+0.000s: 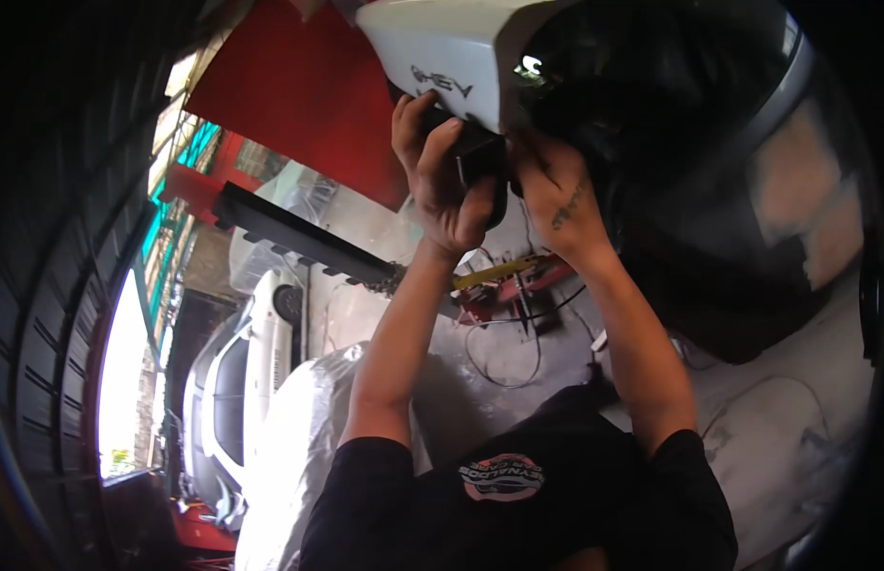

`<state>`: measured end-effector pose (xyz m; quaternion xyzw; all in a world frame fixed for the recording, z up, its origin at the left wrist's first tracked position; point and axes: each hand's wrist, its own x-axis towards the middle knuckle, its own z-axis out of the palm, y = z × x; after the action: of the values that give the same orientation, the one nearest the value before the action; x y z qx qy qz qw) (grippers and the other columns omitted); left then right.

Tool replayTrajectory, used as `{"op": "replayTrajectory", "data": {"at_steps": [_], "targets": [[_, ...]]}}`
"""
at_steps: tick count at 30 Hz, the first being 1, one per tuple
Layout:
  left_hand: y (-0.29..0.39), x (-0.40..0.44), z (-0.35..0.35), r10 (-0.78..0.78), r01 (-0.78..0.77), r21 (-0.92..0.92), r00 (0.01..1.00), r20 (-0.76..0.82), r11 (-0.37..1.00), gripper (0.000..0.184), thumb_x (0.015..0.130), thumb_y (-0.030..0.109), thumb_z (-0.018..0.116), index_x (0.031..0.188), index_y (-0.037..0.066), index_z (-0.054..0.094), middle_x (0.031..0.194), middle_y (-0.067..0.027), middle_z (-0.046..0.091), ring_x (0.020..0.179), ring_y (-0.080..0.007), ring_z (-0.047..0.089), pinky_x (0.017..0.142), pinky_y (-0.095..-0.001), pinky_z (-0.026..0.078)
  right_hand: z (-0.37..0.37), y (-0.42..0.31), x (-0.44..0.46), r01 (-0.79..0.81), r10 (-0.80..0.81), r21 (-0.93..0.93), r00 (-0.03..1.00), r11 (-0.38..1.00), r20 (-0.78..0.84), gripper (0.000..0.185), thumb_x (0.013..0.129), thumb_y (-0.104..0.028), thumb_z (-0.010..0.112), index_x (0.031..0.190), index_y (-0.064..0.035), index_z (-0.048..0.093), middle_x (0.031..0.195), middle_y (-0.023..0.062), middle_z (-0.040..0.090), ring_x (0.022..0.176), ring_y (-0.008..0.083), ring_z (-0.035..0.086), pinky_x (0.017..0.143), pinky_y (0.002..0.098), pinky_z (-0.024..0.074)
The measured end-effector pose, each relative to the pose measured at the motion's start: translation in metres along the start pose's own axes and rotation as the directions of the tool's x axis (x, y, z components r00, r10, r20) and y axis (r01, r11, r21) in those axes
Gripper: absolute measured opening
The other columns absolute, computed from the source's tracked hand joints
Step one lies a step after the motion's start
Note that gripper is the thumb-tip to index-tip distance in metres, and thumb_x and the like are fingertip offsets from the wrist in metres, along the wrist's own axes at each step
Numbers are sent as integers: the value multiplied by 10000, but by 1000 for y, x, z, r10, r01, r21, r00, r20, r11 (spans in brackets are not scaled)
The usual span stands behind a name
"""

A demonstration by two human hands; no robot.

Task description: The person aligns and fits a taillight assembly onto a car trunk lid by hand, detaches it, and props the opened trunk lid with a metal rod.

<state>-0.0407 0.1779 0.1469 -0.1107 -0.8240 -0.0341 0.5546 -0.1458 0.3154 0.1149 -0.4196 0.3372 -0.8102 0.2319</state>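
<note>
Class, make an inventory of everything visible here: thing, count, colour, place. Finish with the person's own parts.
Lettered panel: one, white, top centre
Glossy curved panel: one, black, right
Dark block: one, black, below the lettering
Flat panel: one, red, upper left
Notched bar: one, black, left of centre
Bar: one, yellow, beyond the forearms
Cable loop: one, greyish, on floor
Floor: one, grey, centre
Car: one, white, left
Sheet cover: one, silvery white, lower left
Shirt: one, black with logo, bottom
Left hand: one, bare, curled around dark block
Right hand: one, bare, tattooed, fingertips hidden
</note>
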Motion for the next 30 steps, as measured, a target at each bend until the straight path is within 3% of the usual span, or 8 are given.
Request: {"op": "replayTrajectory", "data": {"at_steps": [4, 6, 7, 12, 14, 16, 23, 30], "targets": [[5, 7, 1, 95, -100, 126, 995, 42, 987, 689, 841, 407, 694, 1428, 115, 485, 1482, -264, 462, 1397, -525, 363, 1178, -640, 189, -8, -2, 1, 158, -160, -90, 987, 983, -17, 230, 1037, -155, 547, 1182, -9, 651, 967, 89, 697, 892, 115, 615, 790, 281, 495], [20, 6, 2, -97, 100, -196, 995, 25, 975, 706, 835, 56, 694, 1468, 64, 383, 1537, -253, 355, 1486, -388, 283, 1175, -470, 324, -8, -8, 2, 154, -147, -169, 988, 974, 53, 233, 1040, -141, 537, 1199, -1, 633, 975, 58, 672, 882, 103, 579, 797, 278, 488], [4, 1, 2, -50, 50, 5, 999, -11, 999, 893, 796, 470, 739, 1519, 133, 338, 1498, -248, 456, 1447, -520, 324, 1181, -660, 129, -5, -12, 3, 128, -121, -140, 991, 982, 58, 235, 1041, -122, 509, 1202, 4, 624, 976, 39, 646, 870, 96, 548, 794, 271, 478], [2, -2, -2, -22, 24, 62, 999, -35, 998, 861, 783, 470, 758, 1492, 144, 391, 1523, -254, 416, 1451, -517, 331, 1151, -719, 99, -7, 2, 7, 91, -92, -180, 996, 979, 2, 241, 1000, -117, 498, 1136, 7, 654, 956, 71, 649, 886, 136, 564, 829, 297, 467], [12, 5, -10, -15, 14, 54, 1000, 11, 998, 753, 797, 268, 777, 1442, 57, 451, 1522, -276, 393, 1455, -473, 334, 1182, -572, 262, -15, -1, 7, -193, 187, -174, 981, 966, -48, 238, 980, -119, 513, 1112, 9, 665, 974, 86, 660, 918, 155, 580, 867, 305, 467], [14, 4, -12, -30, 29, 91, 1000, 9, 995, 834, 740, 317, 816, 1461, 96, 459, 1517, -290, 408, 1436, -519, 350, 1173, -646, 193, -17, -8, 9, -197, 196, -249, 980, 948, -31, 241, 988, -123, 515, 1134, 10, 655, 980, 77, 659, 936, 151, 580, 882, 300, 461], [15, 0, -11, -82, 83, 61, 996, -20, 995, 828, 727, 359, 834, 1458, 168, 496, 1525, -262, 411, 1448, -541, 334, 1154, -727, 101, -22, -3, 5, -87, 112, -289, 991, 953, 69, 224, 1001, -149, 536, 1154, -23, 642, 906, 17, 623, 781, 76, 557, 680, 233, 454], [14, 2, -11, -40, 44, 81, 998, -55, 996, 830, 669, 294, 857, 1410, 99, 539, 1433, -237, 523, 1398, -532, 404, 1154, -689, 155, -10, -9, 0, -318, 330, 107, 936, 942, -124, 96, 992, -157, 537, 1022, -118, 618, 782, -19, 579, 568, 35, 469, 457, 200, 307]]}}
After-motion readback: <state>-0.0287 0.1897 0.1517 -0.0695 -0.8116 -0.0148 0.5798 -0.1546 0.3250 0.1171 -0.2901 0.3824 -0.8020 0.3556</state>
